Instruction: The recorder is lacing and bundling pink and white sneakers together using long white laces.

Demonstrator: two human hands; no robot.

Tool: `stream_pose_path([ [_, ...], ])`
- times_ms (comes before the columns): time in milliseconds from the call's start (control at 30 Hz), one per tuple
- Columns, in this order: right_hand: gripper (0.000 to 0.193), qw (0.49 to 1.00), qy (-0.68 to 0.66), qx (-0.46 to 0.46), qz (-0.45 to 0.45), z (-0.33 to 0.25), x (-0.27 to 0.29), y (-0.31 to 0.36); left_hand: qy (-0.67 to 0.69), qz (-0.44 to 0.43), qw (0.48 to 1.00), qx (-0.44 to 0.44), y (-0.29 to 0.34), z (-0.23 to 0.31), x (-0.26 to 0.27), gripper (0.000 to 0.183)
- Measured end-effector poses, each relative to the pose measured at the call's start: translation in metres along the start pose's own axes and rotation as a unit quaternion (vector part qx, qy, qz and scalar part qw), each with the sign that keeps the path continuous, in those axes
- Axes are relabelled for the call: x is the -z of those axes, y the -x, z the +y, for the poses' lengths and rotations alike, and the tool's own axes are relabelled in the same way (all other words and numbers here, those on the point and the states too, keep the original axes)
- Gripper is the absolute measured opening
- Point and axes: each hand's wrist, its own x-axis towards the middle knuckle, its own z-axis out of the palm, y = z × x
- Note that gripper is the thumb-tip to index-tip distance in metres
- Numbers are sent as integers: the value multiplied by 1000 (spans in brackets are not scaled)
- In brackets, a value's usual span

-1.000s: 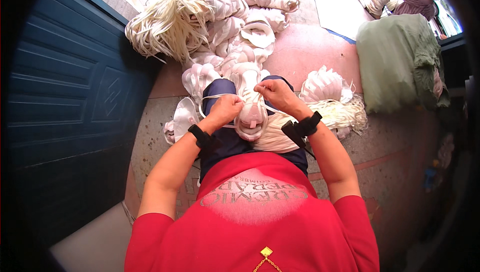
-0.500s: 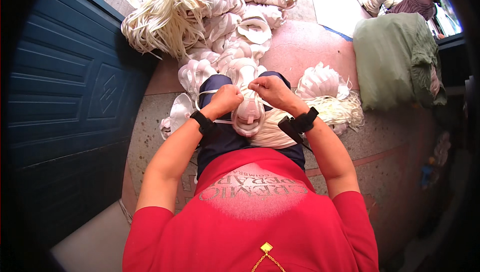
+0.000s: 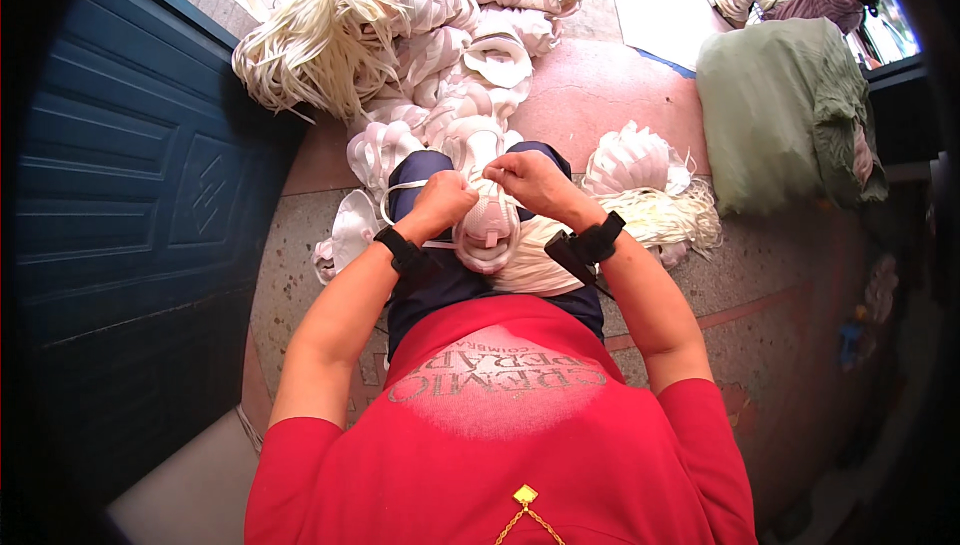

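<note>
Both hands sit right over the lap: left hand [image 3: 445,203] and right hand [image 3: 528,177] each in a closed grip on the white cup-shaped face mask [image 3: 488,227] - it hangs just below, between both, its thin white strap [image 3: 400,190] looping left

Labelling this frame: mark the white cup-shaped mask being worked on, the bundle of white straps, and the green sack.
white cup-shaped mask [image 3: 487,230], head view, domed front.
bundle of white straps [image 3: 315,45], head view, middle.
green sack [image 3: 775,110], head view, top face.
</note>
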Motion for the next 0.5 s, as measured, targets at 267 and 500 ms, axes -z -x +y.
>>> stream_pose_path([
  [267, 21, 1000, 8, 27, -2, -6, -4, -5, 140, -82, 986, -38, 1, 8, -8, 18],
  [500, 34, 918, 143, 224, 294, -21, 11, -33, 190, -45, 979, -58, 12, 17, -8, 17],
])
